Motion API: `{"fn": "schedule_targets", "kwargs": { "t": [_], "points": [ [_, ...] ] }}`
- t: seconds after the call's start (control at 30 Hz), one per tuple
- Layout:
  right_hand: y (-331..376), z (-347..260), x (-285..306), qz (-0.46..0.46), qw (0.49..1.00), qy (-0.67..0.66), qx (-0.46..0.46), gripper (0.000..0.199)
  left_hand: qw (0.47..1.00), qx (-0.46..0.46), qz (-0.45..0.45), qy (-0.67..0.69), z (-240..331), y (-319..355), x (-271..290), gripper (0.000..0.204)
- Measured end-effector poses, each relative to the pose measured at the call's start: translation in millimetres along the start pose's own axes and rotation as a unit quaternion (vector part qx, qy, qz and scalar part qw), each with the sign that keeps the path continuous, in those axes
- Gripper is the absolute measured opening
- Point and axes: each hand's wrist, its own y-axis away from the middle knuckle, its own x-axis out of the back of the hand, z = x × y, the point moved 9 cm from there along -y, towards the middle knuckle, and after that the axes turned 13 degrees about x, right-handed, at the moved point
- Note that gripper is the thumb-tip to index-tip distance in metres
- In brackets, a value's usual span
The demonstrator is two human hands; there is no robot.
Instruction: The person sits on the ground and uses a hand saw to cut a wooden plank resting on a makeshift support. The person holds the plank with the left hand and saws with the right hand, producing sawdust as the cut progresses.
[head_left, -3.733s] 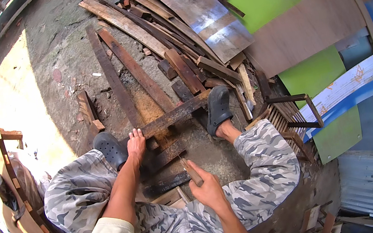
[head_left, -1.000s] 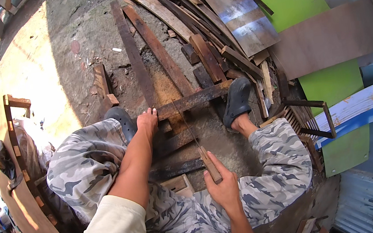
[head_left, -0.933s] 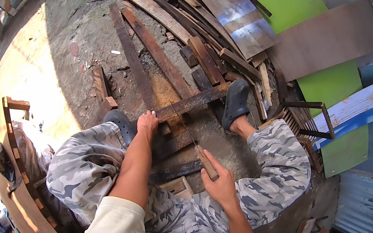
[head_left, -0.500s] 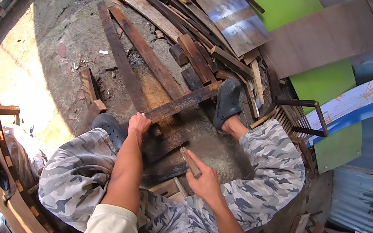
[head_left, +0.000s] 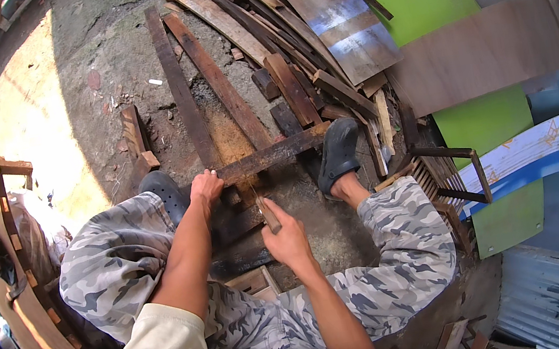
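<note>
A dark wooden batten (head_left: 276, 152) lies crosswise between my feet, over other pieces of wood. My left hand (head_left: 204, 188) is closed on its left part, pressing it from above. In my right hand (head_left: 288, 240) is the wooden handle of a handsaw (head_left: 270, 215). Its thin blade shows almost edge-on and points up toward the batten, near my left hand. Whether the teeth touch the wood I cannot tell. My right foot, in a dark clog (head_left: 341, 155), rests against the batten's right end. Sawdust (head_left: 233, 134) lies on the ground just beyond.
Two long boards (head_left: 217, 78) stretch away ahead. A pile of timber strips (head_left: 270, 22) and large sheets (head_left: 480, 58) fill the right side. By my right knee stands a slatted wooden frame (head_left: 452, 176). My left clog (head_left: 164, 193) is beside a short wood block (head_left: 134, 132).
My right hand has moved forward and slightly left with the handsaw, bringing the blade closer to the batten. My left hand stays on the batten.
</note>
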Motion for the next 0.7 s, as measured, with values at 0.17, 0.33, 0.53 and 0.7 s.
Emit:
{"fn": "schedule_targets", "kwargs": {
  "t": [0.17,0.33,0.53,0.7],
  "points": [
    [47,11,2,0.052,0.991,-0.048,0.117,0.06,1.0,0.009,-0.006,0.011,2,9,-2,0.025],
    [56,-21,25,0.032,0.997,-0.04,0.064,0.06,0.999,-0.043,0.015,0.009,6,3,5,0.03],
    [13,21,-18,0.04,0.996,-0.05,0.064,0.06,0.999,0.019,0.028,0.04,-5,3,-12,0.026],
    [80,-17,30,0.075,0.989,-0.05,0.121,0.057,0.996,0.037,0.043,0.066,-9,2,-8,0.031]
  ]
}}
